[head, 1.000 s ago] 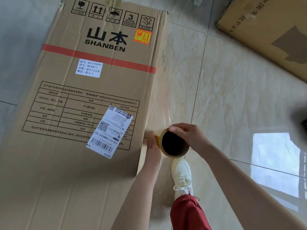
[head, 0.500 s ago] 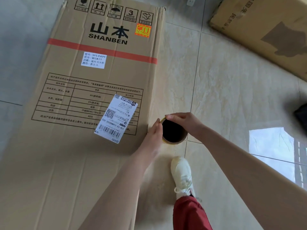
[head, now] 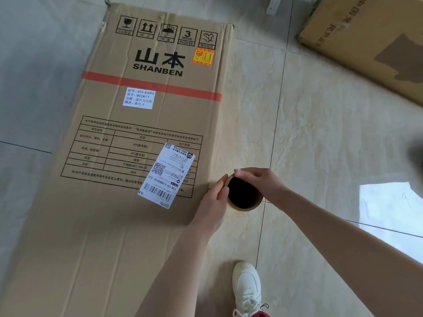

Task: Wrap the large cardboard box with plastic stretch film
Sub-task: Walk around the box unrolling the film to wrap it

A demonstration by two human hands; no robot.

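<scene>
Beside the box (head: 137, 124), both hands (head: 214, 200) (head: 259, 183) still grip the roll (head: 242, 196), farther from the shoe (head: 247, 287).

Two cartons are in view: the large cardboard box (head: 142, 133) and a second box (head: 370, 42). There is one film roll (head: 243, 195), one left hand (head: 212, 200), one right hand (head: 263, 181), one white shoe (head: 247, 287) and two white labels: a model sticker (head: 138, 99) and a shipping label (head: 167, 175).

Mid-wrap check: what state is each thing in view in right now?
large box: lying flat on the floor, closed, far end taped.
roll: upright beside the box's right edge, hollow core facing up.
left hand: holds the roll's left side.
right hand: grips the roll's top rim.
shipping label: stuck askew on the box.
second box: on the floor, apart.
</scene>
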